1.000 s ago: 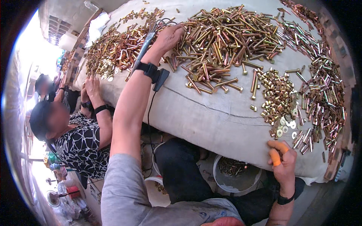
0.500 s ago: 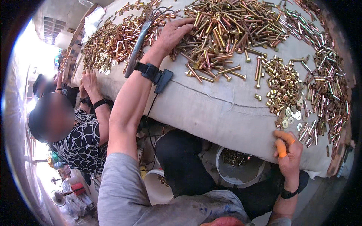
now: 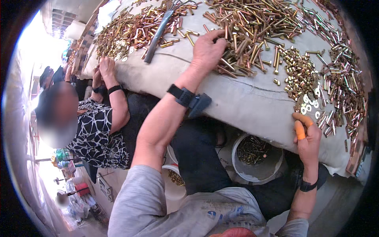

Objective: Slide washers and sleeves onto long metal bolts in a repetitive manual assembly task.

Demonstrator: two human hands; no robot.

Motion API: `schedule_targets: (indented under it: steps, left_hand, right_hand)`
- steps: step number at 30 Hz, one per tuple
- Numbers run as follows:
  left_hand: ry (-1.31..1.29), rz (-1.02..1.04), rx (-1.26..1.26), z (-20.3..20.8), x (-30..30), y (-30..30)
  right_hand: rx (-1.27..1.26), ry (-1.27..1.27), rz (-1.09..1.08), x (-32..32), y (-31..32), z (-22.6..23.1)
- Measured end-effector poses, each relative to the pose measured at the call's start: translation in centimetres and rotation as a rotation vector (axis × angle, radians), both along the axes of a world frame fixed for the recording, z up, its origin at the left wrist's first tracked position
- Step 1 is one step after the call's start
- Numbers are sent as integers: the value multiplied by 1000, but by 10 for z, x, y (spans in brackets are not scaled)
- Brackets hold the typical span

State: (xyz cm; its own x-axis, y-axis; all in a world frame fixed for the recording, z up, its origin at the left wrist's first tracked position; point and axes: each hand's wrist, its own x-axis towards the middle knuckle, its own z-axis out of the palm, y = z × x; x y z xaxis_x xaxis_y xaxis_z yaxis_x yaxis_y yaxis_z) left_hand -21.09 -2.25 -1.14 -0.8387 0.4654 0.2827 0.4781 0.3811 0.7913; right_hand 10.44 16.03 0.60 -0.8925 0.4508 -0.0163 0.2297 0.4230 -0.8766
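Observation:
My left hand (image 3: pixel 208 50) lies against the near-left edge of a big heap of brass-coloured bolts (image 3: pixel 252 27). Its fingers are apart and bent onto the bolts; the tips are partly hidden among them, and no single bolt is clearly gripped. My right hand (image 3: pixel 308 136), with orange finger covers on two fingers, rests at the near edge of the cloth-covered table (image 3: pixel 244 110). Those fingers are loosely bent with a gap between them, and nothing shows in them. Just beyond it lie flat washers (image 3: pixel 306 106) and a pile of short brass-coloured sleeves or nuts (image 3: pixel 294 73).
More bolts (image 3: pixel 343 87) run along the right side. Another bolt heap (image 3: pixel 130 31) and a grey tube with wires (image 3: pixel 160 35) lie at the far left. Below the edge stand a bucket (image 3: pixel 258 173) with bolts and a white bucket (image 3: pixel 173 191). A co-worker (image 3: pixel 100 130) sits at left.
My left hand has moved right and nearer along the heap, and loose bolts at its near edge are now pushed closer together. My right hand keeps its pose. The whole view has shifted somewhat.

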Motion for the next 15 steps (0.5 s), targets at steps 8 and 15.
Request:
schedule_targets:
  steps: [8, 15]
  left_hand:
    - [-52, 156, 26, -1, 40, 5]
    - [-177, 71, 140, 28, 52, -39]
  right_hand:
    - [46, -35, -4, 1, -5, 3]
    - [128, 16, 12, 5, -2, -1]
